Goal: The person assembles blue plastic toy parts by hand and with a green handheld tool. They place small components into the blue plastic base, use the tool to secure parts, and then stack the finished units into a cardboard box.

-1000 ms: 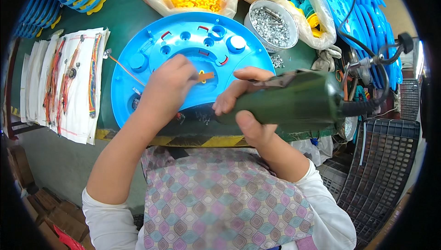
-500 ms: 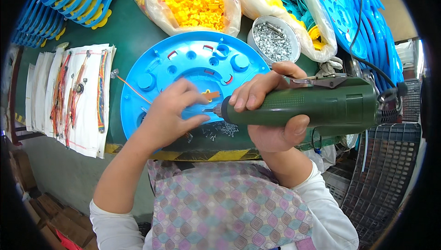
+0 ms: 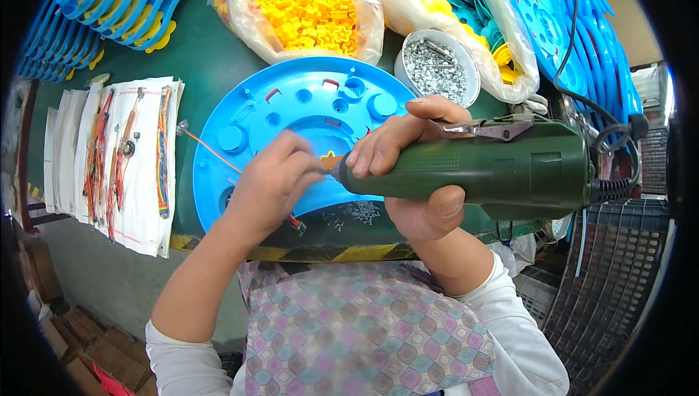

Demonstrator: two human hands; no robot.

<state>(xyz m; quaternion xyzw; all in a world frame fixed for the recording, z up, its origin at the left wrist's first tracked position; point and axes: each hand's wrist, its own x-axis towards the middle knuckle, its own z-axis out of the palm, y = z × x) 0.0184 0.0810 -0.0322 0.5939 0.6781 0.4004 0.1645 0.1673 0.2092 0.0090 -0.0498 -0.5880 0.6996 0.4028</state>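
My right hand (image 3: 415,156) is wrapped round a dark green electric screwdriver (image 3: 510,167), held level with its nose to the left. At that nose the fingers of my left hand (image 3: 269,185) are pinched together; whatever they hold is hidden and slightly blurred. Both hands are over the near part of a round blue plastic shell (image 3: 218,159), its posts and round cups facing up. Just beyond the fingertips a small yellow star-shaped piece (image 3: 331,159) shows, partly covered. A red wire (image 3: 211,150) runs across the shell's left side toward my left wrist.
Loose screws (image 3: 360,212) lie by the table's striped front edge. A white bowl of screws (image 3: 437,68) and a bag of yellow pieces (image 3: 306,10) stand beyond. Wire bundles on white sheets (image 3: 145,156) lie left. Stacked blue shells (image 3: 539,25) rise right, near a hanging cord (image 3: 568,46).
My right hand has brought the screwdriver slightly left. My left fingers, apart before, have closed at its tip, which is now hidden behind them.
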